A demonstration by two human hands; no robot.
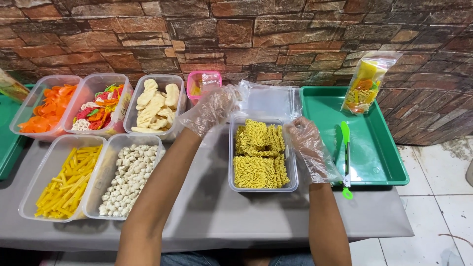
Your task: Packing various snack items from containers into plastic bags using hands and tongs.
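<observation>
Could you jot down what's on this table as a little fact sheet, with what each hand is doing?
left hand: in a clear plastic glove, raised over the empty clear bags
right hand: gloved, at the right rim of the noodle tub
noodle tub contents: dry yellow noodle blocks
other tubs: orange chips, yellow sticks, white balls
green tray: holds green tongs and a filled bag

A makeshift snack-packing stall: tubs of crackers (54, 106) and noodle blocks (259, 155) on a cloth-covered table (212, 212) against a brick-pattern wall (276, 34).
</observation>
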